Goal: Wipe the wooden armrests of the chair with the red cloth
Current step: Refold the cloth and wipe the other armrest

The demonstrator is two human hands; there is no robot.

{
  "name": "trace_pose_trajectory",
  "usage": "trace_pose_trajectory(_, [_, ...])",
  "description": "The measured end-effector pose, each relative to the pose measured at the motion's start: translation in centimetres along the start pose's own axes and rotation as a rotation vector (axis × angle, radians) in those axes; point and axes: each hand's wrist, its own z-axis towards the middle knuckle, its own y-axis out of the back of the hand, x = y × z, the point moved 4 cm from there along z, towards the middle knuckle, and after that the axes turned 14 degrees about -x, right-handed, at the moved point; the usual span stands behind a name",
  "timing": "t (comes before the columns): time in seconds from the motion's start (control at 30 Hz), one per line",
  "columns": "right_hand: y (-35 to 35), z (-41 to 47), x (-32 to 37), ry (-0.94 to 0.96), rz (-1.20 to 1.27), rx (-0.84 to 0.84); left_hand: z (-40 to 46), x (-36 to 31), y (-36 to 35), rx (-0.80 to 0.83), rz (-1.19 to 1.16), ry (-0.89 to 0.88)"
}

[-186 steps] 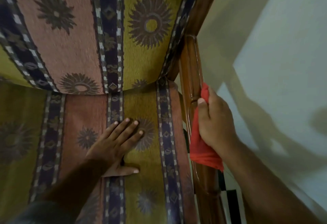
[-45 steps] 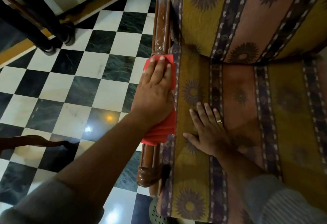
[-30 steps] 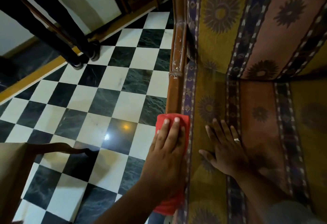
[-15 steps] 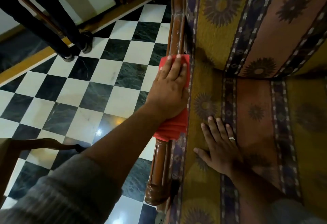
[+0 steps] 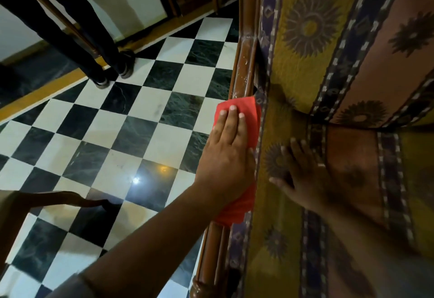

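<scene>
A person's left hand [image 5: 229,154] pressed the red cloth [image 5: 244,112] flat on the wooden armrest [image 5: 244,62] at the left of the chair [image 5: 305,27], its fingers [image 5: 232,121] laid out straight and close together on the fabric rather than curled round it. Half a second before, the hand had been farther along the rail, nearer the backrest; it had since drawn back toward the near end, another pass in a back-and-forth stroke that had run along this rail for more than a second. About six seconds before, the cloth had been in the right hand on the opposite armrest, so the work had crossed from one side to the other and looked to be in its later part. The right hand [image 5: 307,180], blurred, lay open and empty on the patterned seat cushion [image 5: 277,250], just right of the rail, as a brace. The cloth's far edge reached past the fingertips and its near end hung out beneath the wrist, over the rail. Pale streaks showed on the wood beyond the cloth, toward the backrest, which suggested that stretch might want another pass; the turned knob [image 5: 199,288] at the near end lay uncovered. The chequered floor [image 5: 117,133] spread to the left, with the dark legs [image 5: 103,62] of other furniture at the far side.
</scene>
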Motion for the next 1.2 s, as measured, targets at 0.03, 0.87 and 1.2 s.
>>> trace_pose_trajectory(0.03, [-0.1, 1.9, -0.4, 0.012, -0.02, 0.016, 0.2, 0.1, 0.0, 0.008, 0.001, -0.014])
trace_pose_trajectory(0.87, [-1.3, 3.4, -0.8, 0.061, -0.051, 0.003, 14.2, 0.5, -0.8, -0.01, 0.131, -0.078])
trace_pose_trajectory(1.2, [-1.1, 3.3, -0.6, 0.052, -0.058, 0.011, 17.7, 0.1, -1.6, -0.068, 0.101, 0.061])
